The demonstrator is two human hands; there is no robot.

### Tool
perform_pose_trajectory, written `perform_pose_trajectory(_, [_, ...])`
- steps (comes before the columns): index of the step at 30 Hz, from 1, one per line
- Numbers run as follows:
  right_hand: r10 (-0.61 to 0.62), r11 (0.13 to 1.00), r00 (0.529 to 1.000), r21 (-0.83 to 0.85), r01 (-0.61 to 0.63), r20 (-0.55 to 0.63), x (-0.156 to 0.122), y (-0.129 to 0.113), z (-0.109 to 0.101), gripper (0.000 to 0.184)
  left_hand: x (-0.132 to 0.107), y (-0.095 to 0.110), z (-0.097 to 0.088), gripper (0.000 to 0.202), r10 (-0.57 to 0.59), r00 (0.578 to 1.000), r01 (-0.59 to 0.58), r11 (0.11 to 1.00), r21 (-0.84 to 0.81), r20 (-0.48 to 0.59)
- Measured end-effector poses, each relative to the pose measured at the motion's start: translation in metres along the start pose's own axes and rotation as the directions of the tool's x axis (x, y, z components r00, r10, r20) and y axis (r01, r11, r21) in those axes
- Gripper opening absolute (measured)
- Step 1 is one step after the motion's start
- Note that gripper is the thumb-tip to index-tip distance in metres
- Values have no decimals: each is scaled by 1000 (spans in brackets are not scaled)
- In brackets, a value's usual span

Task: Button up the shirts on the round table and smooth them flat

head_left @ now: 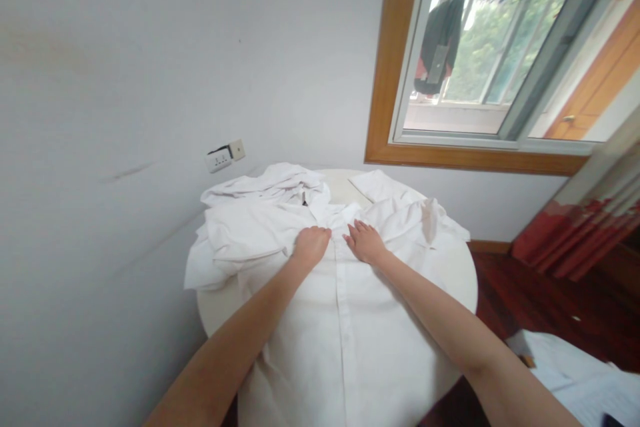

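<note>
A white button-front shirt (320,340) lies spread out on a round cream table (470,287), its collar at the far side and its lower part hanging toward me. My left hand (312,245) is on the shirt just left of the front placket, below the collar, with its fingers curled in on the cloth; the fingertips are partly hidden. To the right of the placket, my right hand (365,241) rests on the shirt with its fingers spread. One sleeve (400,203) lies crumpled at the far right of the table.
More bunched white cloth (265,183) lies at the table's far left. A wall socket (219,159) is just beyond it. The wall borders the left and far sides, with a window (480,47) at upper right. A red and beige curtain (575,233) hangs right; white items (575,367) lie lower right.
</note>
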State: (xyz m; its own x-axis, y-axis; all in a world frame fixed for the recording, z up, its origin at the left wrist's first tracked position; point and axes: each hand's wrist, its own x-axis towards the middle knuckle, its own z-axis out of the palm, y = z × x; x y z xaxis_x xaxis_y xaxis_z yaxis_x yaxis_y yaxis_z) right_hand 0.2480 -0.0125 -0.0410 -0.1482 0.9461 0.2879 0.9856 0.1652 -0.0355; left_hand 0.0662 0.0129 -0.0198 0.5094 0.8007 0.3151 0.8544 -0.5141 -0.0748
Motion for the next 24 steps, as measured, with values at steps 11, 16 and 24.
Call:
perform_pose_trajectory(11, [36,996,997,-83,-31,65,-22,-10,-44,48,-4,-70,-97,28,-391,835,399,915,-63,-387])
perform_pose_trajectory(16, [118,988,984,-113,-103,131,14,-10,-55,40,5,-65,-101,35,-334,778,357,932,-63,-533])
perform_pose_trajectory(24, [-44,999,999,23,43,27,32,-9,-20,29,42,1,0,46,52,990,-93,941,-327,-130])
